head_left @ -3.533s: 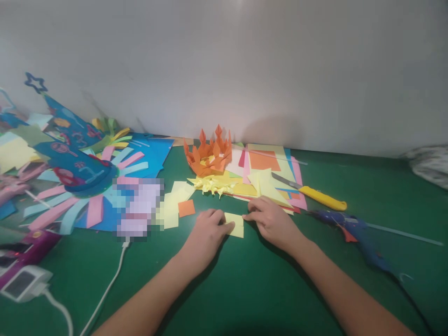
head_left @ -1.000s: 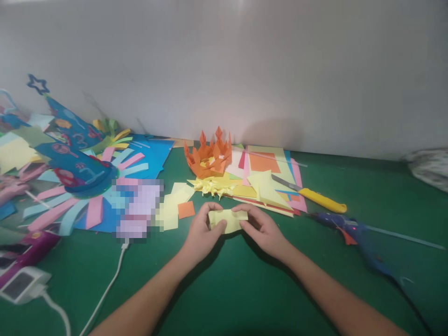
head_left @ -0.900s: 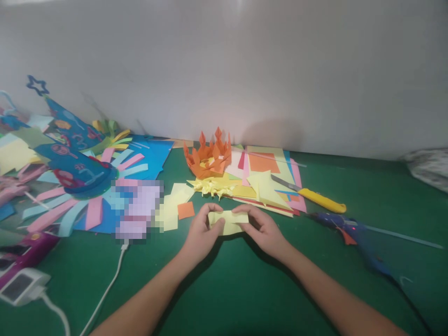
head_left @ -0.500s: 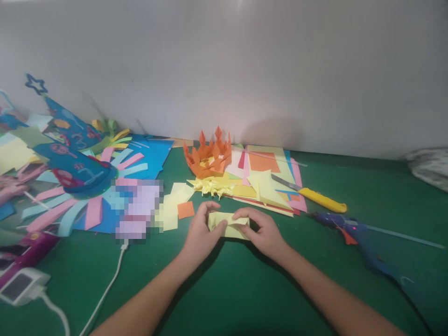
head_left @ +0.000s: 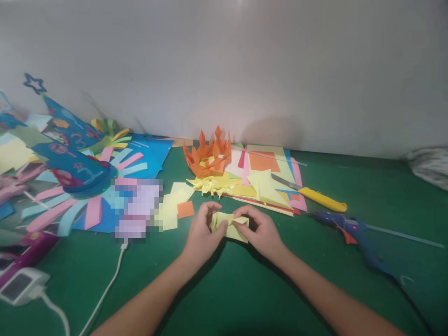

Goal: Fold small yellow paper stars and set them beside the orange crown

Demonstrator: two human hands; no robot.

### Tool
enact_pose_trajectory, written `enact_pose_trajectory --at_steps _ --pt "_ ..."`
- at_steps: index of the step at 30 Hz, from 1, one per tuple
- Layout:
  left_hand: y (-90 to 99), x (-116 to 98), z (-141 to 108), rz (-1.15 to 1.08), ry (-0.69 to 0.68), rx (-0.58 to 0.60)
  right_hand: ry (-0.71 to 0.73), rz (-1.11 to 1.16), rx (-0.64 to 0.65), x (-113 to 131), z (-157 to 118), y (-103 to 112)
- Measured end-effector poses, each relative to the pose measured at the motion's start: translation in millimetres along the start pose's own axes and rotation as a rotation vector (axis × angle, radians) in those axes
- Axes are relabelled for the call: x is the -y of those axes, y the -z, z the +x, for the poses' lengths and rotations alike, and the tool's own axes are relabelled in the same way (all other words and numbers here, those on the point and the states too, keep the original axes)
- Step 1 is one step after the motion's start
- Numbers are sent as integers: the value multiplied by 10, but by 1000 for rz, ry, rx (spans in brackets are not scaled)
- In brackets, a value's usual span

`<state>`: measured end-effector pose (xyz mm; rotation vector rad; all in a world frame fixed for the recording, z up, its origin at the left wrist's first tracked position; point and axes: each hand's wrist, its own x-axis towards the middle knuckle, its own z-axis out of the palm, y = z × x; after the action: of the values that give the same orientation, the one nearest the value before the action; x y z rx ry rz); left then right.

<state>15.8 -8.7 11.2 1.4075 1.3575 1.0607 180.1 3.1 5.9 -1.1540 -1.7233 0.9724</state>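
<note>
A small pale yellow folded paper [head_left: 235,232] is held between both hands, low over the green table. My left hand [head_left: 206,233] grips its left end, thumb on the near face and fingers curled behind. My right hand [head_left: 262,231] pinches the upper right part between thumb and forefinger, where the top layer is raised in a crease. Just beyond the hands lie crumpled yellow paper strips [head_left: 215,185] and a pale yellow paper star [head_left: 268,186]. Behind these stands an orange folded-paper crown [head_left: 208,156].
A yellow utility knife [head_left: 322,199], blade out, and a blue glue gun [head_left: 341,223] lie right. An orange paper square [head_left: 185,209] sits left of the hands. Blue party hats [head_left: 75,163] with paper strips, a blurred-out object [head_left: 140,210] and a white cable [head_left: 111,284] are at left.
The folded paper has tilted, its right end dipping slightly towards me. My right thumb and forefinger have drawn closer together on its upper layer. Everything else stays in place.
</note>
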Motion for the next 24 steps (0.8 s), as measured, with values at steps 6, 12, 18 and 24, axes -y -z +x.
enact_pose_trajectory --at_steps 6,12,18,24 --pt "-3 -12 12 -130 90 72 0 10 5 12 6 8" --pt "4 -2 5 17 8 15 -49 42 -25 -1 15 -1" --pt "6 -35 -21 89 -46 31 -113 116 -33 14 30 -29" --pt "-2 -45 -27 85 -58 38 -149 146 -30 10 22 -36"
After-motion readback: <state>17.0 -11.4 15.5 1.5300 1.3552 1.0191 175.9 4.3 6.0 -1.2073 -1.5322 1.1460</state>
